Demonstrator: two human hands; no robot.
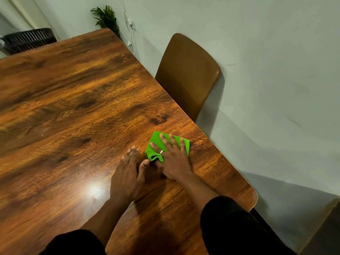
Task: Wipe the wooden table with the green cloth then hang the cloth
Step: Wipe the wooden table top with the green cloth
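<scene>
A folded bright green cloth (156, 143) lies on the wooden table (73, 100), near the table's right edge. My right hand (173, 159) lies flat on top of it, fingers spread, pressing it against the wood. Just left of the cloth, my left hand (127, 173) rests flat on the bare wood, fingers together and thumb stretched toward the cloth's near corner. Both forearms come in from the bottom of the view, in black sleeves.
A brown chair (187, 74) stands against the white wall, right of the table's edge. A black slatted basket (27, 40) sits beyond the far left corner, and a green plant (106, 19) with white cables beside it stands at the far end.
</scene>
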